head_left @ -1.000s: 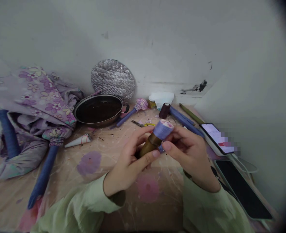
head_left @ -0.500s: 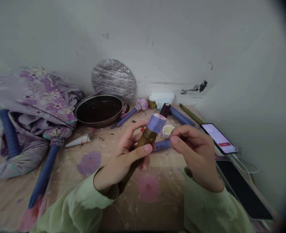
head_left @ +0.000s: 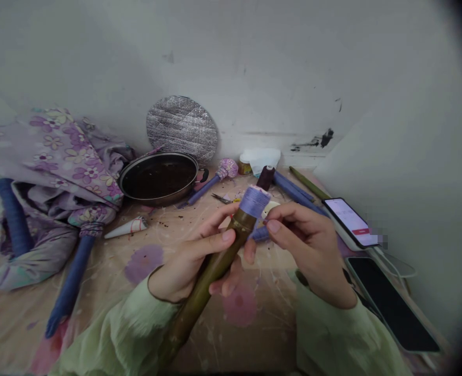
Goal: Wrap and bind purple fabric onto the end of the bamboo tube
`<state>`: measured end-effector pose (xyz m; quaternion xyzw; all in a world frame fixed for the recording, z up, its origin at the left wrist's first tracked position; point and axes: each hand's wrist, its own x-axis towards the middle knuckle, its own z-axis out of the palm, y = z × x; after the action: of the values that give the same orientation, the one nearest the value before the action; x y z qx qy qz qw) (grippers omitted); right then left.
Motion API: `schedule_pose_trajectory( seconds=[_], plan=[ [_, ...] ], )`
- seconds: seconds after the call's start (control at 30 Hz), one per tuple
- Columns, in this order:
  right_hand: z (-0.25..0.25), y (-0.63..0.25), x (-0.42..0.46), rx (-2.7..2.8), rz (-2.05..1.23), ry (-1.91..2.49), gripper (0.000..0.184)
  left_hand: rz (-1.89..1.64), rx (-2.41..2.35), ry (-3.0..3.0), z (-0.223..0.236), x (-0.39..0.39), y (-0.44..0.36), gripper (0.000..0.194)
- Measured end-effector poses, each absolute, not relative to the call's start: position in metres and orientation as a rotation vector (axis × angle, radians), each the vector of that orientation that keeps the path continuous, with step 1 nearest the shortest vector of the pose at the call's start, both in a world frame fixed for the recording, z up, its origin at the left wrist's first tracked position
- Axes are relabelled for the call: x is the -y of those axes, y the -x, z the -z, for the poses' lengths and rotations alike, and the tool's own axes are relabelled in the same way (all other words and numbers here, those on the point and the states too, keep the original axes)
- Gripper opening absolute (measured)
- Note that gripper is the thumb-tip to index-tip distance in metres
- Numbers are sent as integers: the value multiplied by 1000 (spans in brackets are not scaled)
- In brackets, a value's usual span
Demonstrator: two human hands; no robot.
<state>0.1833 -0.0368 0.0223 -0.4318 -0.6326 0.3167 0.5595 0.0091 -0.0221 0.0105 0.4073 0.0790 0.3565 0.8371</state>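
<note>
My left hand (head_left: 192,256) grips a long olive-green bamboo rod (head_left: 203,287), which slants from lower left up to the centre. Its upper end carries a tight band of lilac thread (head_left: 254,202). My right hand (head_left: 305,245) pinches thumb and forefinger together right beside that band; any fine strand between them is too thin to see. Just behind the fingers lies a short blue-wrapped stick (head_left: 260,234), and a small cream lid (head_left: 270,208) sits partly hidden by the rod. A dark maroon thread spool (head_left: 265,177) stands beyond the rod's tip.
Small scissors (head_left: 221,198) lie behind my left hand. Farther back are a dark round pan (head_left: 158,177) and a silver quilted disc (head_left: 182,128) against the wall. Floral cloth (head_left: 70,151) bunches at left, and two phones (head_left: 350,223) lie at right.
The bamboo rod has shifted through my left hand, and much more of it now extends toward the lower left. The lilac band has tilted and moved slightly up and right.
</note>
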Motion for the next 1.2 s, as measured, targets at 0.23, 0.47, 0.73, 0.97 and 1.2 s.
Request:
schedule_pose_trajectory(
  seconds=[0.23, 0.47, 0.73, 0.97, 1.2],
  plan=[
    [-20, -179, 34, 1524, -836, 942, 8, -627, -118, -853, -10, 20, -4, 34],
    [-12, -179, 32, 1485, -938, 902, 19, -584, -143, -840, -12, 16, -2, 34],
    [-12, -185, 31, 1662, -938, 887, 12, -409, -147, -916, -9, 11, 3, 55],
    [-11, -183, 33, 1655, -995, 801, 11, -258, -193, -936, -8, 12, 8, 56],
    [-9, -182, 29, 1577, -843, 901, 11, -542, -327, -1123, 0, 16, -4, 58]
  ],
)
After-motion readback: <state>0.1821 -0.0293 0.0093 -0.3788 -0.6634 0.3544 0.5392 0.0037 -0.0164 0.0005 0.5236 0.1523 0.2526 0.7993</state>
